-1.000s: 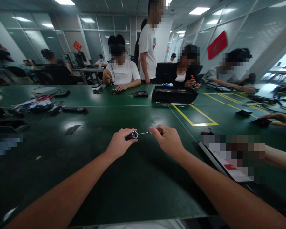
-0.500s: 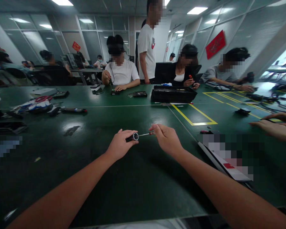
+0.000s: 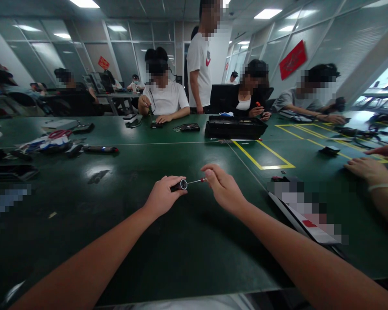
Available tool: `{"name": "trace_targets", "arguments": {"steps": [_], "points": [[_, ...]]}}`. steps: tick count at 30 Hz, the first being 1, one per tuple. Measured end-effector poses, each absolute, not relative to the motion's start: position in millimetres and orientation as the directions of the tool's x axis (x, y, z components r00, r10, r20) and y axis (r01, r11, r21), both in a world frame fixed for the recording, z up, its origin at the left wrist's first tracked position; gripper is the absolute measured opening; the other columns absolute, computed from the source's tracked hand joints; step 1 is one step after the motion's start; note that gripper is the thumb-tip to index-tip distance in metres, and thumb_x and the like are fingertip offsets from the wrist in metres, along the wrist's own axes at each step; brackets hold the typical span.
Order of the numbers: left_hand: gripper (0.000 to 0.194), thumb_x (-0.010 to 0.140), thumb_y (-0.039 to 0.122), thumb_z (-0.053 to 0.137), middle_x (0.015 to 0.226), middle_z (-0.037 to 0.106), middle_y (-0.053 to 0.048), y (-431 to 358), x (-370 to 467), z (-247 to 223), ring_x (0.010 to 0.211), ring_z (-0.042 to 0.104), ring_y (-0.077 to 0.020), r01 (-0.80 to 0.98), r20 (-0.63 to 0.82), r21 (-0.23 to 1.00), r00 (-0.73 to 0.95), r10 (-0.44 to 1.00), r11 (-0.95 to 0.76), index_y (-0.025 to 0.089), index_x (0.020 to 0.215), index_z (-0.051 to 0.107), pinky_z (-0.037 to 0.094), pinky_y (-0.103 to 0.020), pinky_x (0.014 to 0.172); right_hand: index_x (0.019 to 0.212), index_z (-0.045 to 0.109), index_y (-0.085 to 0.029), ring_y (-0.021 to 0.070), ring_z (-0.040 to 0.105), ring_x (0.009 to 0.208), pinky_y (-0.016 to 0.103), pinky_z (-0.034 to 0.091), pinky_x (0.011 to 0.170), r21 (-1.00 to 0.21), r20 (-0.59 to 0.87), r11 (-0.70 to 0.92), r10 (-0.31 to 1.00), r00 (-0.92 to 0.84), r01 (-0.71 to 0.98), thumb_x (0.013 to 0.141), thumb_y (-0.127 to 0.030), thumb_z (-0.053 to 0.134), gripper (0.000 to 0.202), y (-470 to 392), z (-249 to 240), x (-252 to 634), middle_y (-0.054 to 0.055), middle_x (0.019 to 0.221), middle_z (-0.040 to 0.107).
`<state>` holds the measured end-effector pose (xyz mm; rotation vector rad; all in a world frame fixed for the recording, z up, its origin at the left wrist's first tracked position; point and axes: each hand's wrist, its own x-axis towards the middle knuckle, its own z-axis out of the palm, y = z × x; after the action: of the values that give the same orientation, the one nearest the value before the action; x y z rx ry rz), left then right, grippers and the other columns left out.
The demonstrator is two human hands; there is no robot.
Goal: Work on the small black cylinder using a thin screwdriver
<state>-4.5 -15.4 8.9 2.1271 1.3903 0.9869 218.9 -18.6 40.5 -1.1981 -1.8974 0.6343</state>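
Over the green table [image 3: 168, 258], my left hand [image 3: 161, 194] is closed around a small black cylinder [image 3: 183, 184] with a silver ring at its end. That ringed end faces right. My right hand [image 3: 224, 185] pinches the red handle of a thin screwdriver [image 3: 195, 181], its index finger raised a little above the grip. The metal shaft points left, and its tip meets the ringed end of the cylinder; how far it goes in, I cannot tell.
A black tray-like box [image 3: 235, 127] stands across the table. At left lie gloves and tools [image 3: 56, 142] and a pen-like tool [image 3: 100, 149]. White papers [image 3: 305, 215] lie right of my right arm. A co-worker's hand [image 3: 364, 168] rests at the right edge. Several people sit opposite.
The fingers of my right hand have shifted on the screwdriver handle, the index finger lifting slightly. My left hand stays almost still. At right, the co-worker's hands have moved.
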Motion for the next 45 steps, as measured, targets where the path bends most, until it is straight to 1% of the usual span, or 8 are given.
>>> {"name": "trace_targets", "arguments": {"steps": [6, 10, 14, 16, 18, 35, 41, 45], "points": [[0.04, 0.081, 0.019, 0.077, 0.119, 0.07, -0.003, -15, -2, 5, 0.11, 0.063, -0.0226, 0.594, 0.324, 0.682, 0.276, 0.905, -0.426, 0.024, 0.12, 0.07, 0.048, -0.039, 0.098, 0.117, 0.051, -0.024, 0.0193, 0.061, 0.074, 0.033, 0.044, 0.067, -0.799, 0.391, 0.424, 0.905, -0.168, 0.426, 0.098, -0.034, 0.044, 0.023, -15, 33, 218, 0.002, 0.084, 0.064], [0.04, 0.079, 0.016, 0.078, 0.116, 0.071, -0.003, -17, 0, 8, 0.108, 0.064, -0.0221, 0.599, 0.307, 0.687, 0.274, 0.911, -0.412, 0.023, 0.118, 0.071, 0.049, -0.038, 0.097, 0.101, 0.056, -0.022, 0.0195, 0.062, 0.081, 0.035, 0.048, 0.075, -0.87, 0.406, 0.418, 0.908, -0.1, 0.262, 0.092, -0.036, 0.055, 0.016, -10, 27, 214, 0.004, 0.088, 0.065], [0.041, 0.082, 0.015, 0.076, 0.118, 0.07, -0.003, -23, 6, 14, 0.109, 0.063, -0.0208, 0.58, 0.32, 0.677, 0.323, 0.891, -0.453, 0.024, 0.121, 0.069, 0.049, -0.037, 0.099, 0.089, 0.062, -0.021, 0.0167, 0.059, 0.07, 0.034, 0.049, 0.071, -0.968, 0.249, 0.248, 0.969, -0.001, -0.031, 0.089, -0.045, 0.059, 0.025, -1, 23, 213, 0.002, 0.077, 0.063], [0.042, 0.083, 0.015, 0.073, 0.121, 0.068, -0.004, -24, 8, 16, 0.113, 0.061, -0.0209, 0.589, 0.343, 0.646, 0.346, 0.873, -0.487, 0.024, 0.125, 0.067, 0.047, -0.038, 0.102, 0.082, 0.061, -0.021, 0.0141, 0.051, 0.058, 0.033, 0.049, 0.063, -0.972, 0.072, 0.082, 0.996, 0.054, -0.22, 0.086, -0.05, 0.061, 0.029, 6, 19, 215, -0.002, 0.066, 0.056], [0.042, 0.085, 0.015, 0.072, 0.123, 0.068, -0.004, -23, 8, 16, 0.114, 0.061, -0.0212, 0.605, 0.334, 0.634, 0.346, 0.877, -0.481, 0.023, 0.126, 0.066, 0.048, -0.038, 0.102, 0.077, 0.06, -0.022, 0.0128, 0.047, 0.054, 0.031, 0.048, 0.059, -0.961, 0.009, 0.039, 0.994, 0.109, -0.273, 0.082, -0.049, 0.066, 0.028, 11, 15, 218, -0.003, 0.062, 0.052], [0.041, 0.085, 0.021, 0.073, 0.122, 0.069, -0.005, -18, 3, 10, 0.113, 0.063, -0.0227, 0.613, 0.333, 0.67, 0.256, 0.907, -0.419, 0.024, 0.125, 0.067, 0.048, -0.038, 0.101, 0.097, 0.063, -0.018, 0.0178, 0.065, 0.076, 0.035, 0.052, 0.074, -0.944, 0.307, 0.31, 0.951, -0.046, 0.116, 0.092, -0.047, 0.058, 0.03, -3, 24, 216, 0.006, 0.086, 0.07], [0.043, 0.085, 0.021, 0.073, 0.124, 0.068, -0.005, -17, 1, 8, 0.115, 0.061, -0.0225, 0.629, 0.366, 0.648, 0.236, 0.9, -0.429, 0.023, 0.126, 0.066, 0.047, -0.04, 0.104, 0.06, 0.058, -0.021, 0.0135, 0.048, 0.049, 0.03, 0.034, 0.053, -0.774, 0.368, 0.307, 0.93, -0.002, 0.553, 0.091, -0.06, 0.055, 0.05, -13, 37, 219, -0.001, 0.051, 0.054], [0.041, 0.085, 0.021, 0.073, 0.124, 0.068, -0.004, -18, -1, 7, 0.115, 0.061, -0.0226, 0.638, 0.353, 0.638, 0.254, 0.901, -0.43, 0.023, 0.125, 0.067, 0.047, -0.041, 0.103, 0.06, 0.056, -0.021, 0.0135, 0.046, 0.047, 0.03, 0.03, 0.051, -0.706, 0.388, 0.336, 0.92, -0.057, 0.624, 0.094, -0.059, 0.049, 0.052, -13, 41, 218, -0.002, 0.05, 0.05]]}}
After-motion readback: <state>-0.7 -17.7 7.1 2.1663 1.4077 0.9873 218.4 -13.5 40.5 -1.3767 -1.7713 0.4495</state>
